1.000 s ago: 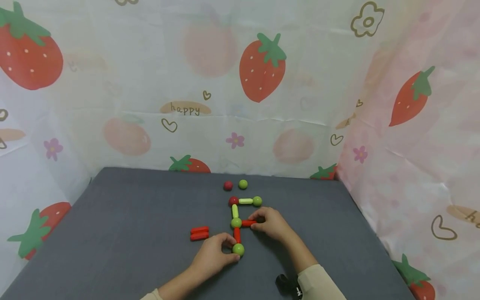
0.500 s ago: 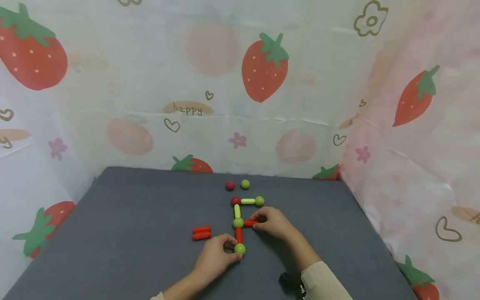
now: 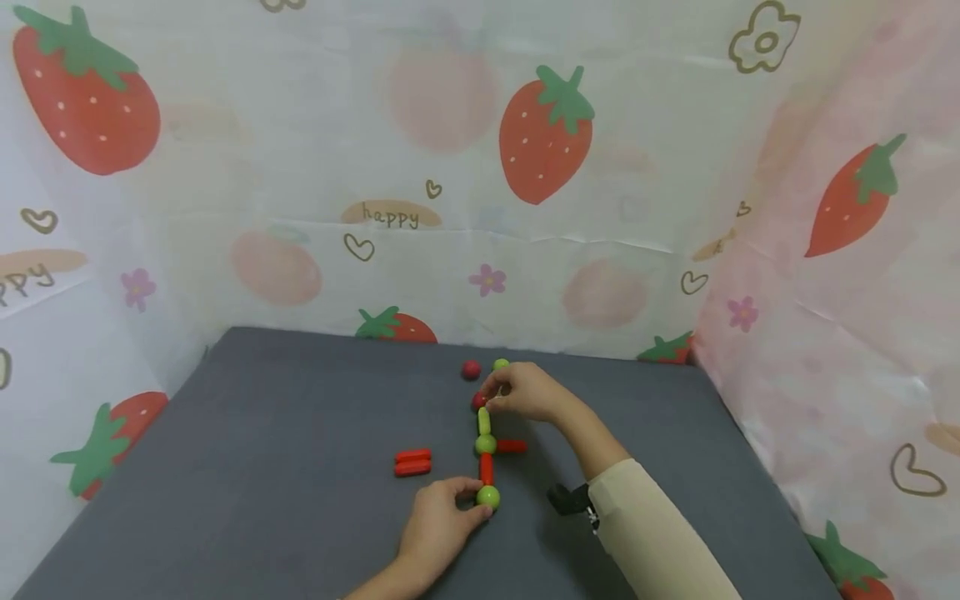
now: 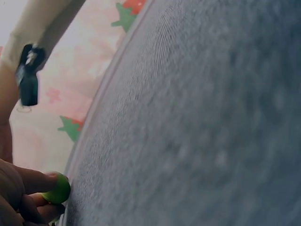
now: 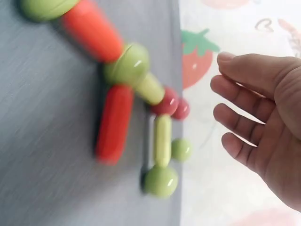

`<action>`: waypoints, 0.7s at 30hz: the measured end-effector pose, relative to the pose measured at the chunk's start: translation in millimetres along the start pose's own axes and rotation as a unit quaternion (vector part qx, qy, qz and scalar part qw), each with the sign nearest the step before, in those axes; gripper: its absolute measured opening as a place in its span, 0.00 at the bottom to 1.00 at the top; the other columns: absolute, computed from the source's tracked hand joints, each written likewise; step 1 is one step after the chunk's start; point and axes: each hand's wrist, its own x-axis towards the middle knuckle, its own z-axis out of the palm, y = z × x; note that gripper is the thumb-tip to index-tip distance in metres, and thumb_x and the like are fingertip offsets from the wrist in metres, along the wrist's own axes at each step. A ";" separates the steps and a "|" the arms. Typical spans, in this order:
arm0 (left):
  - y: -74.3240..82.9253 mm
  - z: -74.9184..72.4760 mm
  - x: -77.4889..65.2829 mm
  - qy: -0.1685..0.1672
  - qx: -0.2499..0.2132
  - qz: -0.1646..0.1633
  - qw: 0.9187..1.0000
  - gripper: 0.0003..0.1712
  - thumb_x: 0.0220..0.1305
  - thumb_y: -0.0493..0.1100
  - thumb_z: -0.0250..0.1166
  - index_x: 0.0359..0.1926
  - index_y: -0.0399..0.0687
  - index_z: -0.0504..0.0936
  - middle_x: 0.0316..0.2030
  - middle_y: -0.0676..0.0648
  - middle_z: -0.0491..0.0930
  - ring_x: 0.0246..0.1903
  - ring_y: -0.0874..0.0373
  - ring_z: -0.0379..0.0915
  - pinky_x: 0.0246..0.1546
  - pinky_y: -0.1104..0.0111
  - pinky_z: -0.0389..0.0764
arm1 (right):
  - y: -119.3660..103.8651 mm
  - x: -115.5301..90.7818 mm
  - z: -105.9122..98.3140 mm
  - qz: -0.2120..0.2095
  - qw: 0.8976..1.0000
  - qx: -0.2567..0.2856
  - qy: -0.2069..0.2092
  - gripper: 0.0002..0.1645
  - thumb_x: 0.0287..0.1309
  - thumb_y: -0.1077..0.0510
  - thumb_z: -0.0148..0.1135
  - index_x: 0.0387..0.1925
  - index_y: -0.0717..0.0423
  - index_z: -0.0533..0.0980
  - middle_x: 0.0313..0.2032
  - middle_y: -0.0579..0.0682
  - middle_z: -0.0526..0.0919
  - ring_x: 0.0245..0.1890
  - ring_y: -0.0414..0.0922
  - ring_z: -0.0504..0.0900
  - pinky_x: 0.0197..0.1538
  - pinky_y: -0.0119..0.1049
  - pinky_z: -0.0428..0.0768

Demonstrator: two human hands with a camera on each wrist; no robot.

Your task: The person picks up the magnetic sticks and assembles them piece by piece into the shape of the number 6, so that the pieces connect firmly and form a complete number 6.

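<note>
My left hand (image 3: 442, 529) pinches the near green ball (image 3: 488, 498) between thumb and fingertips, also seen in the left wrist view. From that ball a red rod (image 3: 487, 469) leads to a middle green ball (image 3: 486, 444). A second red rod (image 3: 512, 447) sticks out rightward there, and a yellow-green rod (image 3: 483, 422) reaches a red ball (image 3: 479, 402). My right hand (image 3: 528, 392) hovers over the far end, its fingers apart from the pieces in the right wrist view. Another yellow-green rod (image 5: 162, 141) and an end green ball (image 5: 161, 181) lie under it, mostly hidden in the head view.
Two loose red rods (image 3: 413, 462) lie side by side left of the chain. A loose red ball (image 3: 471, 369) and a loose green ball (image 3: 501, 365) sit near the back edge of the grey table (image 3: 315, 392). Strawberry-print cloth (image 3: 420, 258) hangs behind.
My right hand has let go of the right-hand red rod and moved away from me to above the chain's far end. The left hand stays on the near green ball. The view has shifted slightly.
</note>
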 end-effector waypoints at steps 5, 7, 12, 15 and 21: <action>1.0 2.0 -2.3 0.009 0.033 -0.005 0.999 0.20 0.54 0.50 0.80 0.49 0.55 0.91 0.48 0.50 0.89 0.50 0.52 0.85 0.47 0.52 0.84 | -22.8 24.2 -0.4 -0.029 0.999 0.029 -0.028 0.09 0.66 0.54 0.69 0.47 0.43 0.85 0.43 0.39 0.85 0.42 0.39 0.82 0.45 0.38 0.82; 1.4 2.3 -3.2 0.011 0.046 -0.010 0.999 0.20 0.54 0.51 0.79 0.49 0.56 0.91 0.48 0.49 0.89 0.50 0.52 0.85 0.46 0.52 0.84 | -31.0 34.8 3.4 -0.045 0.997 0.038 -0.043 0.09 0.66 0.54 0.69 0.47 0.42 0.85 0.42 0.39 0.86 0.40 0.39 0.83 0.43 0.37 0.82; 2.1 1.9 -4.9 0.014 0.075 -0.002 0.997 0.21 0.56 0.54 0.78 0.52 0.59 0.90 0.47 0.49 0.89 0.45 0.53 0.87 0.41 0.52 0.85 | -44.9 59.0 19.1 -0.079 0.992 0.041 -0.085 0.11 0.66 0.54 0.69 0.49 0.46 0.86 0.41 0.37 0.86 0.41 0.38 0.83 0.44 0.35 0.82; 2.0 2.6 -6.3 0.017 0.090 0.012 0.996 0.21 0.57 0.54 0.76 0.52 0.60 0.90 0.46 0.50 0.89 0.43 0.53 0.87 0.37 0.54 0.85 | -48.1 70.3 29.9 -0.093 0.988 0.045 -0.118 0.13 0.65 0.54 0.70 0.50 0.51 0.85 0.41 0.38 0.86 0.42 0.37 0.83 0.47 0.34 0.81; 0.9 2.7 -10.7 0.037 0.105 0.035 0.993 0.20 0.58 0.55 0.76 0.51 0.58 0.91 0.43 0.50 0.90 0.41 0.52 0.88 0.34 0.54 0.85 | -50.3 87.4 48.9 -0.095 0.970 0.078 -0.212 0.14 0.62 0.60 0.73 0.49 0.59 0.85 0.39 0.42 0.88 0.42 0.38 0.85 0.48 0.32 0.82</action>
